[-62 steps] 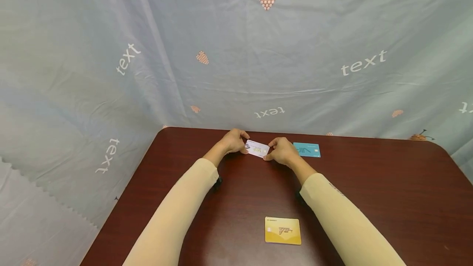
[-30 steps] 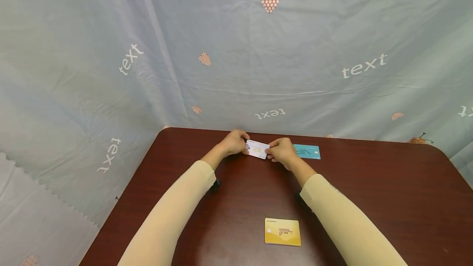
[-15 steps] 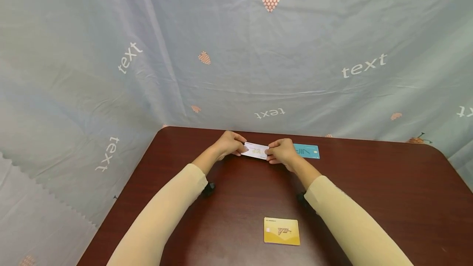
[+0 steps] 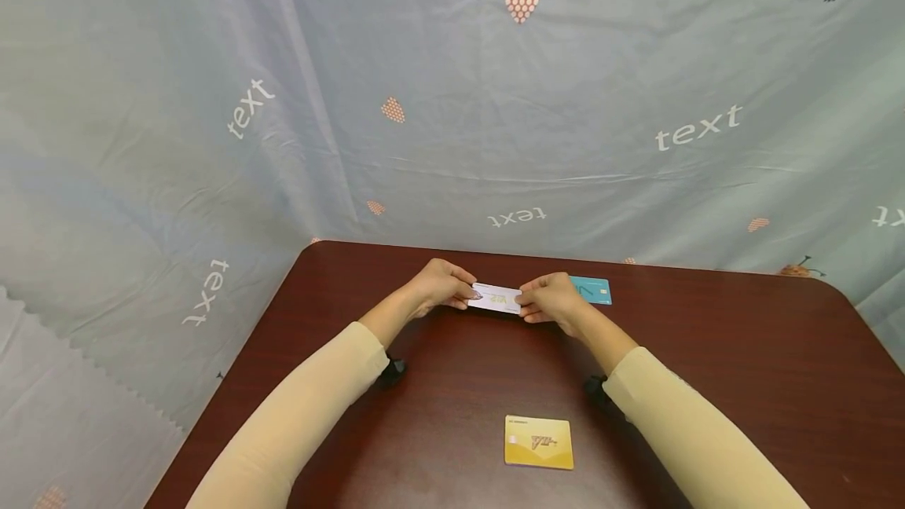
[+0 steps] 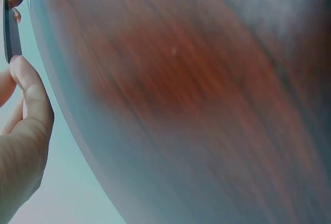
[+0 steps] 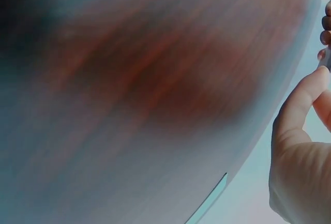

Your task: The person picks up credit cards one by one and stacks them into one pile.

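Note:
Between my two hands is a white VIP card with gold lettering, raised off the table near its far side. My left hand pinches the card's left end between thumb and fingers. At the other end, the thumb and fingers of my right hand grip the right edge. From the left wrist, the card shows nearly edge-on above the table. A teal VIP card lies flat just behind my right hand, its left part hidden by that hand.
A yellow card lies on the dark red-brown table, between my forearms and toward the near side. A pale grey-blue curtain with printed hearts hangs along the table's far and left sides.
Both hands, earlier at the white card's edges near the tabletop, now grip its ends and have lifted it, moving slightly toward me. The yellow and teal cards stay put.

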Demonstrator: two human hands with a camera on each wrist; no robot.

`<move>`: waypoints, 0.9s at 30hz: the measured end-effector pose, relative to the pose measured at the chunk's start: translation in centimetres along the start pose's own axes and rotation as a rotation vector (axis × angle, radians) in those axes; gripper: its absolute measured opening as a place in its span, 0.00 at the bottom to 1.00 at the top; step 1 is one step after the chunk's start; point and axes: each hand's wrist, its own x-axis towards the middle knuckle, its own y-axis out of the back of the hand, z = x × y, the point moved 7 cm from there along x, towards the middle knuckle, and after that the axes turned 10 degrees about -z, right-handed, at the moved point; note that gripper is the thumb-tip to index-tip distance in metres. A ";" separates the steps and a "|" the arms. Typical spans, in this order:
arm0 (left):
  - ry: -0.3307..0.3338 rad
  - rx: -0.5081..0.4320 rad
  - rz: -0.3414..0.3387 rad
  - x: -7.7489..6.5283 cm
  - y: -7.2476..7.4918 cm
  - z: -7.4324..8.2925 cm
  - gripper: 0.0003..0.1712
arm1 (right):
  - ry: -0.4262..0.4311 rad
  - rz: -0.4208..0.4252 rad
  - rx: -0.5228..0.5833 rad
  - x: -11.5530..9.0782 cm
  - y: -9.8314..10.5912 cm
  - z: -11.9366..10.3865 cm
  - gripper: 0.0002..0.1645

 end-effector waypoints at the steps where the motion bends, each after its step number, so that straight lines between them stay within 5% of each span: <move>1: 0.001 -0.011 -0.003 0.0 -0.1 0.0 0.22 | 0.000 -0.004 -0.002 -0.1 0.1 0.1 0.19; 27: -0.020 -0.120 -0.060 -1.5 -4.0 -0.3 0.19 | 0.040 -0.065 -0.045 -3.9 1.2 1.2 0.21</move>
